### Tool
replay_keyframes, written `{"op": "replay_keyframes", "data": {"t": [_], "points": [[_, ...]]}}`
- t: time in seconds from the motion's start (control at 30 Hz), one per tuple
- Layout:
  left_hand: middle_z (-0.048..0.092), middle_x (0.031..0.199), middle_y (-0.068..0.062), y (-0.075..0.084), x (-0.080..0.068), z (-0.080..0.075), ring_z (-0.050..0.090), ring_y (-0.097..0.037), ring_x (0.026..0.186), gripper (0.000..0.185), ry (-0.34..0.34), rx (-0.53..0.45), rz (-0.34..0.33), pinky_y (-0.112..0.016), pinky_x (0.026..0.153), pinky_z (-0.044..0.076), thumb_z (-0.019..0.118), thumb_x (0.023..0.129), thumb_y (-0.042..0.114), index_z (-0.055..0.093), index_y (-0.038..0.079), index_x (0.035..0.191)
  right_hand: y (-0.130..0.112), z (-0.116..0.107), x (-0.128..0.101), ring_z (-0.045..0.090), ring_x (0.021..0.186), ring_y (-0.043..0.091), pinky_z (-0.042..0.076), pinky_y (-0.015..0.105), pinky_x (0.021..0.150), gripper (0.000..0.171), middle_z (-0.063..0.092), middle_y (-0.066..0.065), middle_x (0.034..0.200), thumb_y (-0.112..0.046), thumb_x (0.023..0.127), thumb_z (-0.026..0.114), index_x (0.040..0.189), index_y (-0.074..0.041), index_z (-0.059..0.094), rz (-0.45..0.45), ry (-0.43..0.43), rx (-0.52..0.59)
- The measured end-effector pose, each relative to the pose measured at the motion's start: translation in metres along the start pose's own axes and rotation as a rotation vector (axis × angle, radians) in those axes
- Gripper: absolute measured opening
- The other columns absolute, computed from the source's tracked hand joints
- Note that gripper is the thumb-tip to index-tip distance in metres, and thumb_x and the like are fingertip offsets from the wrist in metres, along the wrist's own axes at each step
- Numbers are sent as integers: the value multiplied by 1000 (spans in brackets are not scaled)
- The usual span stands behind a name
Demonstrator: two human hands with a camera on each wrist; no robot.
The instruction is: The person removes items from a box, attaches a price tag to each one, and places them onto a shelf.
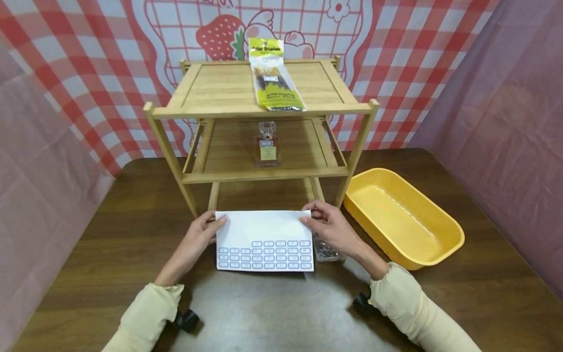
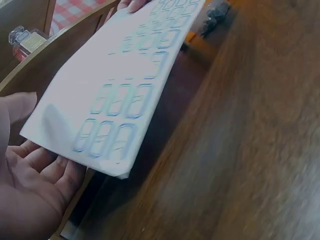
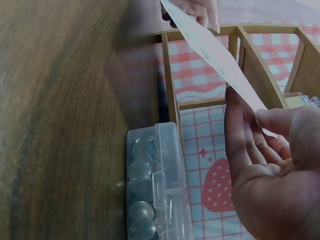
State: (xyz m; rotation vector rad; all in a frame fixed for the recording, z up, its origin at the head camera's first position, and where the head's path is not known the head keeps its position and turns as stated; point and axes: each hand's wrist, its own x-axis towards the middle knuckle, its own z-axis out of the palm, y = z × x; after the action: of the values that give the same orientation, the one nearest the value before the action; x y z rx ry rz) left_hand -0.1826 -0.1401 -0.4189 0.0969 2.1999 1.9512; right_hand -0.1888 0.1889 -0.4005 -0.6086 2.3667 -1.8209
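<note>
Both hands hold up a white sheet of label stickers [image 1: 264, 230] in front of the wooden shelf. Blue-framed labels fill its lower rows, while the upper part is blank. My left hand [image 1: 199, 240] pinches the upper left corner, thumb on the front and fingers behind, as the left wrist view also shows. At the upper right corner my right hand [image 1: 333, 229] grips the sheet the same way. A small clear plastic box [image 3: 155, 185] with round, shiny things inside lies on the table below the right hand, partly covered by it in the head view.
The three-tier wooden shelf [image 1: 211, 90] carries a pack of artist brushes [image 1: 274, 80] on top and a perfume bottle [image 1: 267, 146] on the middle tier; both bear a small label. A yellow basin [image 1: 398, 220] stands to the right. Checked cloth [image 1: 396, 73] hangs behind.
</note>
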Motion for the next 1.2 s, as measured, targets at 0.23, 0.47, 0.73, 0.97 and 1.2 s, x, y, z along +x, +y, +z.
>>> {"op": "replay_keyframes", "data": {"t": [0.23, 0.47, 0.73, 0.97, 1.2], "points": [[73, 99, -15, -2, -2, 11, 70, -16, 85, 45, -72, -78, 1, -29, 77, 57, 59, 105, 16, 43, -8, 140, -2, 0, 0, 68, 77, 18, 58, 29, 65, 15, 71, 19, 94, 2, 101, 61, 113, 11, 59, 4, 19, 32], [69, 96, -11, 2, -5, 22, 70, -19, 80, 44, -65, -89, 33, -32, 70, 59, 69, 98, 14, 47, -4, 131, -4, 3, 1, 68, 78, 16, 57, 26, 66, 15, 71, 20, 94, 3, 100, 62, 112, 11, 58, -23, 40, 60], [68, 92, -8, 8, -7, 34, 68, -17, 75, 43, -35, -45, 27, -29, 70, 57, 69, 98, 16, 49, -1, 131, -6, 4, -2, 69, 79, 17, 58, 27, 68, 13, 72, 21, 96, 3, 101, 61, 112, 10, 59, -25, 59, 46], [72, 84, -8, 12, -12, 38, 71, -17, 69, 40, -53, -121, -63, -29, 64, 59, 65, 99, 19, 51, -4, 129, -8, 5, -4, 70, 80, 19, 59, 28, 68, 14, 72, 21, 97, 4, 99, 63, 111, 10, 59, -35, 68, 26], [76, 89, -14, 14, -17, 37, 75, -20, 74, 33, -103, -177, -59, -33, 67, 62, 65, 99, 17, 57, -7, 120, -10, 2, -6, 67, 76, 19, 59, 33, 65, 16, 70, 17, 95, 3, 98, 66, 112, 8, 62, -48, 98, -10]]}}
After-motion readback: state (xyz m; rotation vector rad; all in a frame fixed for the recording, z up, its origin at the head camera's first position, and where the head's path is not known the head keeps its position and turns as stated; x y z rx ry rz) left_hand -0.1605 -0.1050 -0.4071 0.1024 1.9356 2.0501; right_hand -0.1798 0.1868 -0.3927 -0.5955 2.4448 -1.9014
